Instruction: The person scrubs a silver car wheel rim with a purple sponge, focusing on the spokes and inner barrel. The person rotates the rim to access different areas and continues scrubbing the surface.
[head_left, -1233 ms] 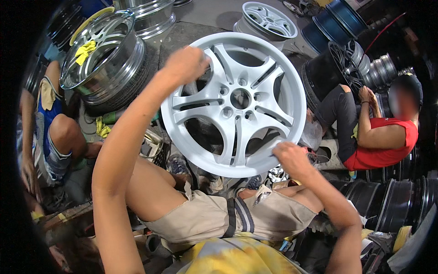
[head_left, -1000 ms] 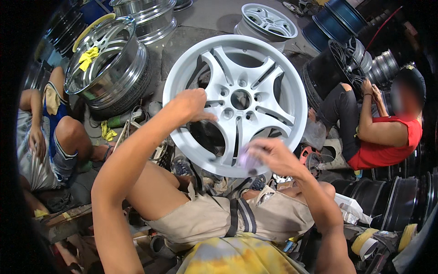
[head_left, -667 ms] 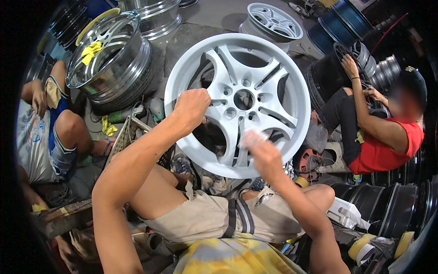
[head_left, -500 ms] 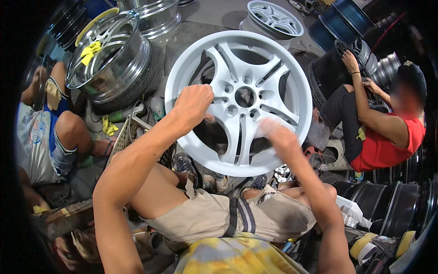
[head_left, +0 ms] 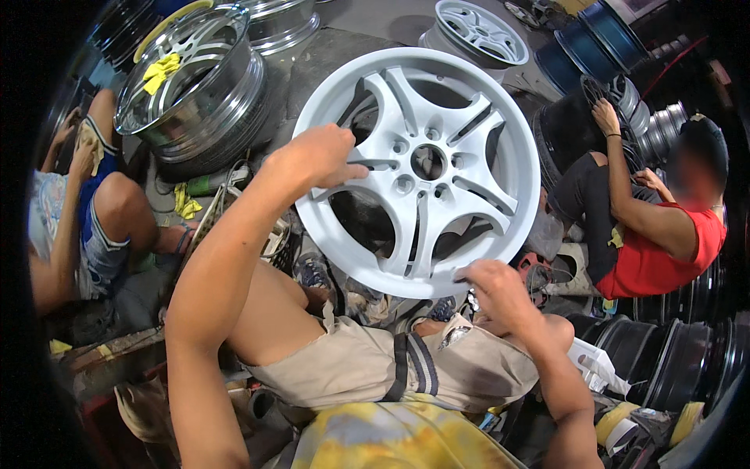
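Observation:
A pale grey, matt alloy wheel point(head_left: 394, 184) with several split spokes lies face up and tilted in front of me, above my knees. My left hand point(head_left: 324, 156) rests on its left side, fingers curled over a spoke near the lip and thumb sticking out toward the hub. At the wheel's lower right lip is my right hand point(head_left: 500, 289), its fingers pinched together at the edge. A tiny greyish bit shows at those fingertips, too small to name. The palm side of both hands is hidden.
A polished wheel with a tyre point(head_left: 199, 117) stands at left, a yellow cloth point(head_left: 160, 73) on it. Another grey wheel point(head_left: 480, 35) lies behind. Co-workers sit at left and at right, one in a red top point(head_left: 656, 250). Dark wheel barrels point(head_left: 664, 352) lie at lower right.
My right hand has moved from the lower right spokes down to the outer lip. My left thumb has come away from the fist. The left co-worker's hands now show around a cloth.

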### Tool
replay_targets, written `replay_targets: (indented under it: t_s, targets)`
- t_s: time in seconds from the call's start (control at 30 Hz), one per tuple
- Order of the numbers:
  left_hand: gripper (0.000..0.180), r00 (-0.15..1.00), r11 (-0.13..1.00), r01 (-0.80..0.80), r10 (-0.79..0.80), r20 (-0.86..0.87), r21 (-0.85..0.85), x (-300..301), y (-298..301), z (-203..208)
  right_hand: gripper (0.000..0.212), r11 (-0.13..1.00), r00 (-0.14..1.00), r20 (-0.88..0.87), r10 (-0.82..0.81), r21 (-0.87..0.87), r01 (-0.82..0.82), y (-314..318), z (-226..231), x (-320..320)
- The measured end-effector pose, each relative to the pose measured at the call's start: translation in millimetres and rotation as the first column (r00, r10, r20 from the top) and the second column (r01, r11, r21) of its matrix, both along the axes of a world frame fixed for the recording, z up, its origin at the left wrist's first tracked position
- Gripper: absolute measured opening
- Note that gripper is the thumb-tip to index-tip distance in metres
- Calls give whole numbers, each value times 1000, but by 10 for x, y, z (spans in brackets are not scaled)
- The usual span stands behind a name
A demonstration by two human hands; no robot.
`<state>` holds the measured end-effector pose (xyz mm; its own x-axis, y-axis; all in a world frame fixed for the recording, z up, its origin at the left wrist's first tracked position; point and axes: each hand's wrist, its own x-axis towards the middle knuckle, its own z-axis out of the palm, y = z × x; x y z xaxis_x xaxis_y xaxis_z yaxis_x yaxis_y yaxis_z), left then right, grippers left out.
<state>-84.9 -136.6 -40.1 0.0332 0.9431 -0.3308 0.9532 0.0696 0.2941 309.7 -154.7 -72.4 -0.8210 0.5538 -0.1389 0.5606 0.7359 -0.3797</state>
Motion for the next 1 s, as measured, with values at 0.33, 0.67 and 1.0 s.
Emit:
replay_targets:
  t_s: [0.33,0.67,1.0]
  targets:
    - [52,995,996,-90,89,38,11,-191,-63,139,26,998,976,-216,36,-48,-47,-382,-396,-928]
    - [51,992,995,-96,95,84,17,-259,-87,116,29,980,975,-201,97,-152,-128,-260,-221,-891]
    - [49,994,996,-85,87,70,-24,-229,-86,73,28,994,987,140,84,-80,-73,259,131,-154]
